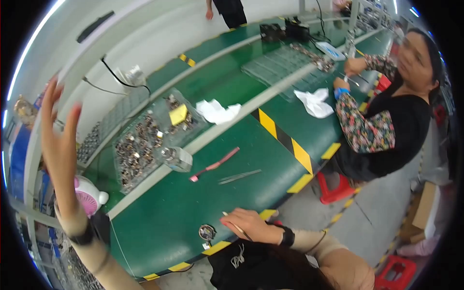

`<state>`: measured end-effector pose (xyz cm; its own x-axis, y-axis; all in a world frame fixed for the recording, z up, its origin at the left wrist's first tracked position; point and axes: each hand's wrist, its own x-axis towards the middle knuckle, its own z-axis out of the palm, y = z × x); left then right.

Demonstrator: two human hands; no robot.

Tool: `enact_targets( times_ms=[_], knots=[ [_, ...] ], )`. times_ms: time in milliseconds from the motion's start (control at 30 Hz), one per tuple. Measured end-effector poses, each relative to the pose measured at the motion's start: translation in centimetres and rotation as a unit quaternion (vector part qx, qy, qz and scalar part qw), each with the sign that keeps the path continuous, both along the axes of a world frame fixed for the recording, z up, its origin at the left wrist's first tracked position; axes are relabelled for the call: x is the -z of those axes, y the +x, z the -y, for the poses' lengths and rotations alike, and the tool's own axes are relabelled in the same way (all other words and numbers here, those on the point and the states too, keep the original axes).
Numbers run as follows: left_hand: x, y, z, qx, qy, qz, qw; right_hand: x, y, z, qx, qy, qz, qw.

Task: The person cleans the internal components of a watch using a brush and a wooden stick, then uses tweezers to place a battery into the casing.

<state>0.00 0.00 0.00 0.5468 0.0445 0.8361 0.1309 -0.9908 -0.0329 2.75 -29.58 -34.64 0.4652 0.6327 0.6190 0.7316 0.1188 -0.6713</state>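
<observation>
My left hand (60,135) is raised at the far left, fingers spread and holding nothing. My right hand (253,226) rests by the near edge of the green bench, its fingers closed around a thin stick-like tool (237,227) with a pale tip. Just left of that hand lies a small round electronic part (207,232) with a short tab below it. Farther in, metal tweezers (239,177) and a narrow pink tool (215,165) lie on the green surface. A clear bottle with a metal top (177,159) stands behind them.
Clear trays of small parts (140,150) sit beyond a pale rail, with a yellow note (178,115) and white tissue (217,111). A pink-and-white fan (89,195) stands near my left forearm. To the right sits a co-worker (382,116); red stools (333,188) are below.
</observation>
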Motion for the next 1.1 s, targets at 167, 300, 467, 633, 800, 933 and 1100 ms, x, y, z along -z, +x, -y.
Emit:
enact_targets(
  times_ms=[167, 300, 467, 633, 800, 933, 1100],
  knots=[
    [16.6, -12.7, 10.5, 0.000, -0.198, -0.155, 0.968, 0.3, 1.3, 3.4, 0.006, -0.067, 0.096, 0.993],
    [26.1, -16.4, 14.9, -0.106, -0.310, -0.181, 0.927, -1.4, 1.5, 1.6, -0.012, -0.053, -0.042, 0.998],
    [33.8, -16.9, 20.0, -0.167, -0.350, -0.180, 0.904, -1.4, 0.0, 0.8, 0.016, -0.099, -0.276, 0.956],
    [33.4, -14.1, 19.7, -0.153, -0.357, -0.147, 0.910, -1.4, -0.7, -0.5, -0.051, -0.133, -0.388, 0.911],
    [34.6, -12.3, 18.1, -0.134, -0.339, -0.162, 0.917, -0.5, 0.0, -0.6, -0.058, -0.177, -0.330, 0.925],
    [34.2, -12.2, 17.4, -0.104, -0.351, -0.173, 0.914, -1.3, -0.6, -1.4, -0.080, -0.107, -0.303, 0.944],
    [33.9, -12.2, 17.4, -0.093, -0.365, -0.187, 0.907, -1.2, -1.6, -2.3, -0.103, -0.144, -0.230, 0.957]
  ],
)
